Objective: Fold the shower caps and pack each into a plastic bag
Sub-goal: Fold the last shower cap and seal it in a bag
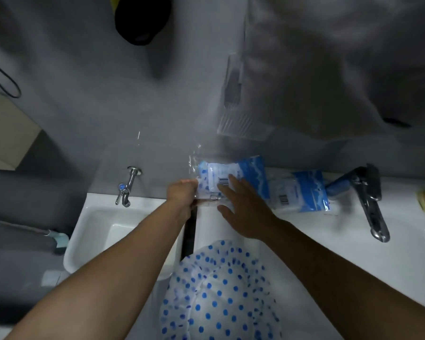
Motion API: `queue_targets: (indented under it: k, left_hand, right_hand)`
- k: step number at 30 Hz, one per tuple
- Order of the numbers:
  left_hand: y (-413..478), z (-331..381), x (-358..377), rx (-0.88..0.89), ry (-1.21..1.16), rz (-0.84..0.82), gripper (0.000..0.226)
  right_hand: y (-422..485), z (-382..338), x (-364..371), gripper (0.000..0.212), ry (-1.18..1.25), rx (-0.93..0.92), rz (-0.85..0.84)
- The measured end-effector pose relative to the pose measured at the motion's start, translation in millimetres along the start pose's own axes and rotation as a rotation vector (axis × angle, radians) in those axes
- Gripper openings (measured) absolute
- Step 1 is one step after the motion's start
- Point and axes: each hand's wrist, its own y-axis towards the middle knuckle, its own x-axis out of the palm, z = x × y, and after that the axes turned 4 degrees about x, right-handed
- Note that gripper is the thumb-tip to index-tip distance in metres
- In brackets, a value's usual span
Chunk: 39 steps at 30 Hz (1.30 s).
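— Grey wall [84, 106] behind, white sink top [329, 241] in front. What are the hands doing?

— Left hand [182, 193] is pinching the edge of a clear plastic bag [221, 182]. Its fingers are curling tight on the bag.

— And the other one?

— Right hand [245, 212] is lying flat on the same bag, fingers spreading wide, not gripping. A folded blue and white cap is sitting inside, under the fingertips.

— Any more?

— A second packed bag [302, 192] is lying just past the right hand's fingers, beside the dark tap [368, 200]. A dotted shower cap [219, 290] is lying open between the two arms, near the wrists. A small silver tap [128, 187] is sticking out beyond the left knuckles.
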Motion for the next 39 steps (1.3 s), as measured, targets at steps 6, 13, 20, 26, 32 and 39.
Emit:
queue_targets:
  k: [6, 13, 20, 26, 32, 39]
  left_hand:
    - [4.5, -1.2, -9.8, 0.313, 0.655, 0.045, 0.049]
    - [-58.2, -18.7, -62.4, 0.565, 0.806, -0.138, 0.017]
    - [-129.2, -81.8, -133.5, 0.664, 1.264, -0.735, 0.018]
    - [-157.6, -131.9, -166.8, 0.807, 1.608, -1.050, 0.064]
    - [-163.4, -150.5, -190.3, 1.023, 1.785, -1.024, 0.090]
    - [-166.1, -150.7, -192.8, 0.912, 1.625, -0.961, 0.069]
  right_hand:
    - [23.6, 4.8, 12.1, 0.058, -0.013, 0.058, -0.086]
    - [-29.5, 12.2, 1.6, 0.039, 0.108, -0.051, 0.307]
    - [-174.8, 34.9, 67.5, 0.034, 0.161, -0.022, -0.261]
    - [-205.5, 33.8, 99.0, 0.045, 0.191, 0.021, -0.437]
    - [-206.9, 33.9, 103.0, 0.047, 0.189, 0.068, -0.437]
    - [-208.8, 32.4, 103.1, 0.050, 0.197, 0.082, -0.458]
